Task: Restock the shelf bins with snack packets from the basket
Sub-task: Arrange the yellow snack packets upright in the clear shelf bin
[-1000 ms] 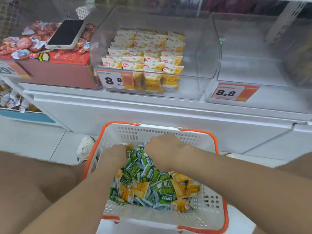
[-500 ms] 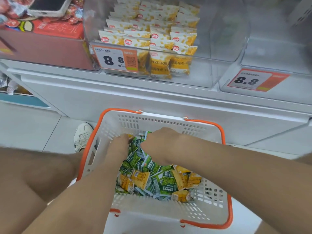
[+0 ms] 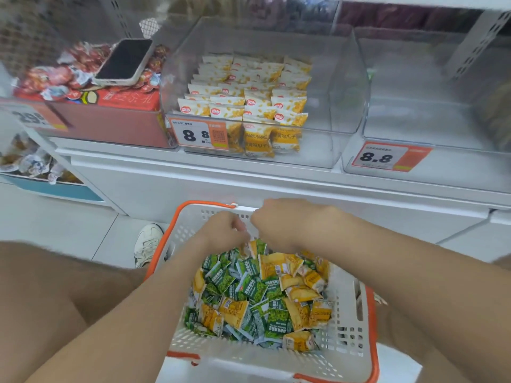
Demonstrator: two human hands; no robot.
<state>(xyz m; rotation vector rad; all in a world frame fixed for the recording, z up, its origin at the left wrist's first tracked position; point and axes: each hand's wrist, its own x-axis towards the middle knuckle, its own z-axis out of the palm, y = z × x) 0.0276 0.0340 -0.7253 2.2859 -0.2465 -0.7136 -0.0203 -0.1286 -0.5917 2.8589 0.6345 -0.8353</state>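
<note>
A white basket with an orange rim (image 3: 347, 341) sits on the floor below me, holding a heap of green and yellow snack packets (image 3: 260, 297). My left hand (image 3: 224, 230) and my right hand (image 3: 287, 222) are side by side over the basket's far end, fingers curled down. Together they grip a small bunch of packets (image 3: 255, 247) that hangs below the knuckles, just above the heap. On the shelf above stands a clear bin (image 3: 326, 78) with rows of yellow packets (image 3: 249, 100) in its left part. Right of it is an empty clear bin (image 3: 425, 87).
A red box of red-wrapped snacks (image 3: 110, 117) stands at the left with a phone (image 3: 125, 62) lying on top. Price tags (image 3: 387, 157) hang on the bin fronts. My shoe (image 3: 146, 241) is left of the basket on the tiled floor.
Both hands have risen out of the packet heap toward the basket's far rim, lifting a bunch of packets. The view has tilted back up toward the shelf.
</note>
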